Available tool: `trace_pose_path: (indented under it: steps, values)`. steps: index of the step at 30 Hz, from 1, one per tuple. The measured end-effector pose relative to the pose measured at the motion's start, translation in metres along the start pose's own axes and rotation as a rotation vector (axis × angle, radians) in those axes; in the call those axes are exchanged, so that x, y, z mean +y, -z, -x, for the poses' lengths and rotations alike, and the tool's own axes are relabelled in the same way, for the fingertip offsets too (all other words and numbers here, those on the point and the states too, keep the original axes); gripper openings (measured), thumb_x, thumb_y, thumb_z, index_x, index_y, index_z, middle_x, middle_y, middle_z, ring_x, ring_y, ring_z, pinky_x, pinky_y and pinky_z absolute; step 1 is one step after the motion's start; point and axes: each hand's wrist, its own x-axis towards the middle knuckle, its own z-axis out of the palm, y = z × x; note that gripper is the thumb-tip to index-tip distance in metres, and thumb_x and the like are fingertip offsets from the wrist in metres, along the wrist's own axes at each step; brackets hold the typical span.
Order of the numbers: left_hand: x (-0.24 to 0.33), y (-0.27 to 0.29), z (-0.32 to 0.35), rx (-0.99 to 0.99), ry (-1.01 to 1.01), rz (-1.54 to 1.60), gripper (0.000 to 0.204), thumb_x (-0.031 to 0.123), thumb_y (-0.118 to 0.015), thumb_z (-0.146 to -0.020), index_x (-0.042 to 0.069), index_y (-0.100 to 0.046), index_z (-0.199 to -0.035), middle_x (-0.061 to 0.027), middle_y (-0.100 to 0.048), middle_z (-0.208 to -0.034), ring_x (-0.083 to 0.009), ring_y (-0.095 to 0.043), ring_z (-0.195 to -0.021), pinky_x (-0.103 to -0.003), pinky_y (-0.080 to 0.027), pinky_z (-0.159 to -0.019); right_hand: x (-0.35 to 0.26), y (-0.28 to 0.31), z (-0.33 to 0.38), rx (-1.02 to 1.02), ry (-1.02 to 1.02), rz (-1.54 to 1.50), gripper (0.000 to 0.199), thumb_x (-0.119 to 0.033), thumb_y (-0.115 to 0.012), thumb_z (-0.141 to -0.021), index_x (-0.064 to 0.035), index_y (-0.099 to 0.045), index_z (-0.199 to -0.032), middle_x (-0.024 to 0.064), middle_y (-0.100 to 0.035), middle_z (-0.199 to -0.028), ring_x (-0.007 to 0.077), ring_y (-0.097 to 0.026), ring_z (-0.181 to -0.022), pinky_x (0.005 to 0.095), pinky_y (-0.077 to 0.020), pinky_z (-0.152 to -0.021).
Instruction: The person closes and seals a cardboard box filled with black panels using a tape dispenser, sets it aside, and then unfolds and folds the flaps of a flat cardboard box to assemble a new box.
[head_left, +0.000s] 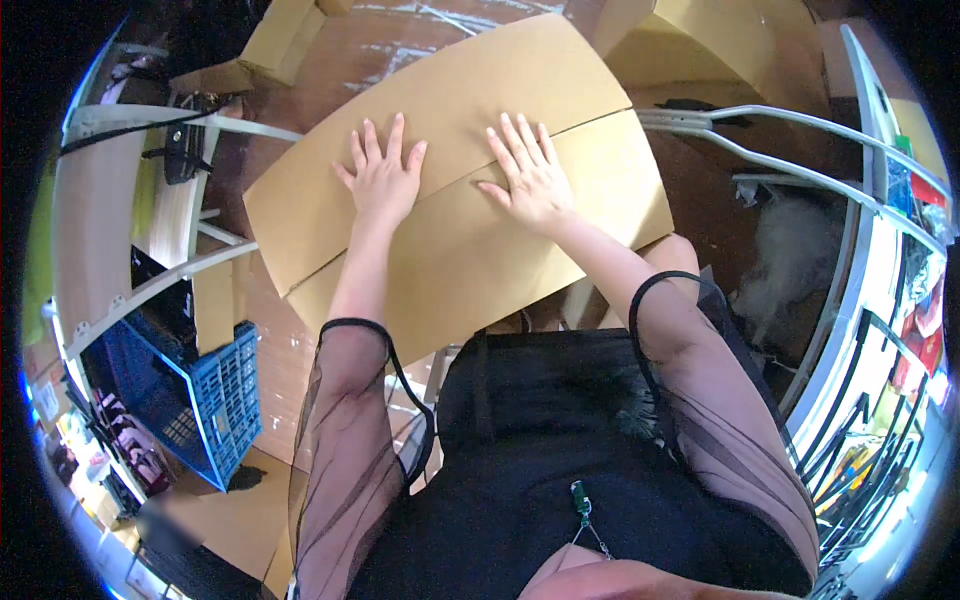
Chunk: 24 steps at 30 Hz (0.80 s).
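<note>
In front of me is a large brown cardboard box [480, 270], turned at a slant, its two top flaps folded down so that they meet along a seam. My left hand [386, 180] lies flat on the far flap with its fingers spread, the wrist reaching back across the seam. Flat on the box further right rests my right hand [532, 180], fingers stretched away from me and thumb out to the left, over the seam. Neither hand holds anything. No tape shows on the seam, and what is inside the box is hidden.
A blue plastic crate [222, 405] stands at the left, below a pale metal frame [150, 295]. Open cardboard boxes [700, 45] stand at the far right and far left. White metal rails [790, 125] curve along the right, near racks with colourful goods.
</note>
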Motion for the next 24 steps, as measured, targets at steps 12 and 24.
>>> trace_pose_path:
  steps: [12,24]
  values:
    - [0.006,-0.014,-0.002,0.194,0.024,-0.089,0.053,0.053,-0.034,-0.094,0.033,-0.031,-0.144,-0.0112,-0.024,-0.151,-0.0306,-0.018,-0.141,-0.064,-0.009,-0.109,-0.003,-0.010,-0.004,-0.053,-0.013,0.050,0.076,-0.054,-0.045,-0.090,-0.0052,-0.026,-0.145,0.0175,-0.023,-0.150,0.0322,-0.016,-0.141,0.0474,-0.0115,-0.115]
    - [0.004,-0.001,-0.007,0.040,0.016,-0.061,0.055,0.054,-0.029,-0.096,0.031,-0.026,-0.146,-0.0137,-0.019,-0.152,-0.0340,-0.015,-0.141,-0.067,-0.009,-0.107,-0.003,-0.008,0.008,0.060,-0.002,-0.034,0.073,-0.051,-0.047,-0.090,-0.0059,-0.029,-0.144,0.0163,-0.027,-0.149,0.0319,-0.019,-0.140,0.0497,-0.0138,-0.114]
